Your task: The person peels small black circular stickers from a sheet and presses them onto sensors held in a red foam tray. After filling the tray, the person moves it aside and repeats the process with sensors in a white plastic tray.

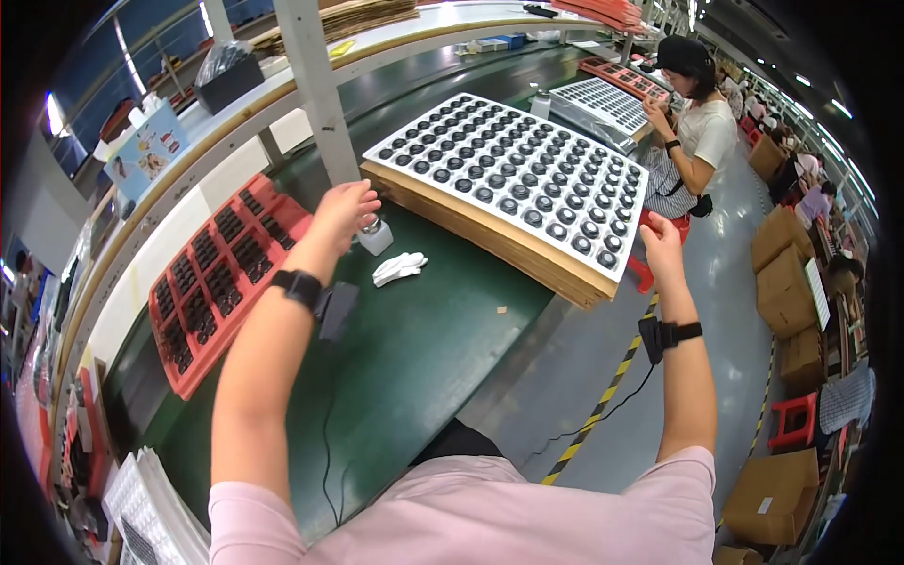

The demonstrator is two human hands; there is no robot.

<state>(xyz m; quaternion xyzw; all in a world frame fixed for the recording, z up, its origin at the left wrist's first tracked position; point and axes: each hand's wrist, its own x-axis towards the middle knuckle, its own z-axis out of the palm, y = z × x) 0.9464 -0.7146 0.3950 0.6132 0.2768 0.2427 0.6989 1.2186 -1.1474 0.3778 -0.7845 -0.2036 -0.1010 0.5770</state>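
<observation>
A white tray filled with rows of round black parts lies on a thick stack of brown cardboard sheets. My left hand is beside the stack's left corner, fingers loosely bent and apart, with nothing seen in it. Just off the tray's right edge is my right hand, its fingers slightly curled and apart; it appears to hold nothing. A small bottle stands by my left fingers. White gloves lie crumpled on the green table nearby.
On the left a red tray holds black parts in compartments. A metal post rises behind my left hand. Farther along, a co-worker sits by another white tray. Cardboard boxes and a red stool stand at right.
</observation>
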